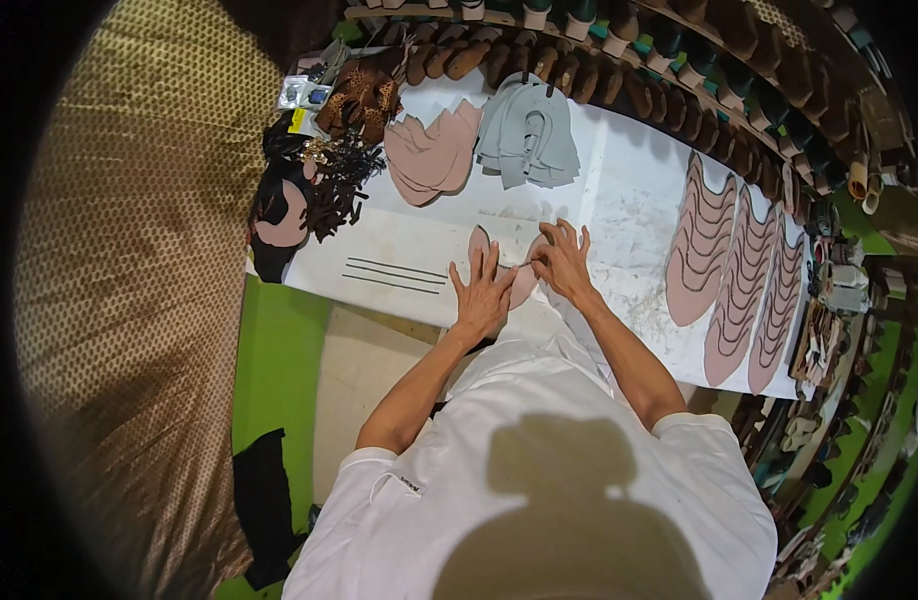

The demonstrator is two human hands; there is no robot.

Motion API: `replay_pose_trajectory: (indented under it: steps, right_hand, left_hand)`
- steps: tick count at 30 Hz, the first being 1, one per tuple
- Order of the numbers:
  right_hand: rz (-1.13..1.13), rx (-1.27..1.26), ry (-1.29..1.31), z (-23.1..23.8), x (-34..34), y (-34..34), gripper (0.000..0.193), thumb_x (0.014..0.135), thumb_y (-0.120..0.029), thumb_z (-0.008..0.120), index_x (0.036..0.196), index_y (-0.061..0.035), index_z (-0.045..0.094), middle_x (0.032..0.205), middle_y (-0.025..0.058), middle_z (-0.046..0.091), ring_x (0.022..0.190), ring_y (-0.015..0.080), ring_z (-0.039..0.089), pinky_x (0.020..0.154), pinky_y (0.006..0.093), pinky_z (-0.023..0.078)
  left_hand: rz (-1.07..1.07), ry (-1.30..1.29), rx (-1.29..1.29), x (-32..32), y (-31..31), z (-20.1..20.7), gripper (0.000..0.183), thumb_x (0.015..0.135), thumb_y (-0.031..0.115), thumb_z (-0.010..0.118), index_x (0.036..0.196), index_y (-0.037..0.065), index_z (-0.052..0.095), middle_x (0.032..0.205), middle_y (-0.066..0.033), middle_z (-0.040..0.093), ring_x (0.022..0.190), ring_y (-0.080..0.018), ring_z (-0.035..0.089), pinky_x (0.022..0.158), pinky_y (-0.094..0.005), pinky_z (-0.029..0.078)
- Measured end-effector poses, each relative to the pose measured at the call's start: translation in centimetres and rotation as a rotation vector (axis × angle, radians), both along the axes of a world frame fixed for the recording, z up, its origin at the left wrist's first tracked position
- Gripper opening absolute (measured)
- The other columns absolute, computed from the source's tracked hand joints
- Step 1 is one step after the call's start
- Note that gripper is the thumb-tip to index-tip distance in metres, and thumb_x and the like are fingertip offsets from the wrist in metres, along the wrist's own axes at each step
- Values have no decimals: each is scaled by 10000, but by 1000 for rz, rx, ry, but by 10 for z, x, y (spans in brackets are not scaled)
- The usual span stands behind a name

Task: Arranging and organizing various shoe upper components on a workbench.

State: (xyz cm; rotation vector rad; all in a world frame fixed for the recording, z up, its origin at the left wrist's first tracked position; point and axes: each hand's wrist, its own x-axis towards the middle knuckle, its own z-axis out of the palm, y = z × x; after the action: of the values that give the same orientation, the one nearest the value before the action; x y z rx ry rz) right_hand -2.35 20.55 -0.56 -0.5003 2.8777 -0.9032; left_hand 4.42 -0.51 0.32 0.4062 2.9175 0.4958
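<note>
A pink, curved shoe upper piece [522, 287] lies at the near edge of the white table, partly hidden under my hands. My left hand [482, 292] rests flat on its left side, fingers stretched and spread. At the inner edge of the piece, my right hand [561, 262] pinches with thumb and forefinger, the other fingers raised; whether a thin strip is also between the fingertips is too small to tell. Left of my left hand, 3 thin dark strips [394, 275] lie side by side on the table.
Overlapping dark-edged pink pieces [699, 250] form rows at the right. Behind my hands are a pink stack [431, 150] and a grey stack [527, 135]. Dark straps [337, 180] are heaped at the left. Racks of shoe forms [669, 100] line the far side; a patterned curtain [149, 300] hangs left.
</note>
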Motion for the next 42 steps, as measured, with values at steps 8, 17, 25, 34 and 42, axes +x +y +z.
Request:
replay_pose_trajectory:
  steps: [8, 17, 25, 34, 42]
  right_hand:
    - [16, 50, -40, 2, -3, -2, 76, 787, -203, 764, 820, -140, 790, 1460, 93, 544, 1486, 396, 332, 1199, 711, 91]
    - [44, 29, -40, 6, -9, -2, 84, 771, -187, 778, 841, -142, 789, 1454, 89, 549, 1481, 394, 339, 1194, 718, 95]
    - [48, 29, -65, 7, -15, -5, 125, 736, -144, 720, 828, -132, 803, 1433, 111, 582, 1478, 387, 367, 1201, 724, 88]
    - [106, 90, -31, 4, -21, -6, 97, 782, -140, 781, 877, -144, 801, 1440, 64, 557, 1479, 362, 353, 1192, 719, 96]
    - [106, 100, -33, 3, -22, -7, 93, 791, -141, 767, 877, -143, 799, 1427, 52, 570, 1479, 348, 358, 1195, 719, 84]
  left_hand:
    - [-12, 39, 3, -5, -1, -2, 458, 953, 228, 636, 1400, 328, 638, 1747, -124, 156, 1592, -415, 123, 1102, -824, 108]
    - [21, -9, 39, -3, 6, -1, 427, 937, 186, 643, 1339, 326, 680, 1746, -122, 146, 1594, -412, 116, 1111, -821, 87]
    - [92, -50, 118, -10, 13, 7, 397, 937, 166, 631, 1305, 286, 718, 1750, -111, 123, 1599, -396, 107, 1125, -815, 67]
    - [52, 1, 68, -6, 13, -7, 383, 936, 229, 649, 1308, 310, 694, 1745, -134, 140, 1582, -419, 141, 1072, -853, 110]
    - [50, 14, 76, -9, 16, -3, 366, 926, 223, 659, 1283, 282, 710, 1742, -141, 146, 1584, -412, 142, 1074, -851, 121]
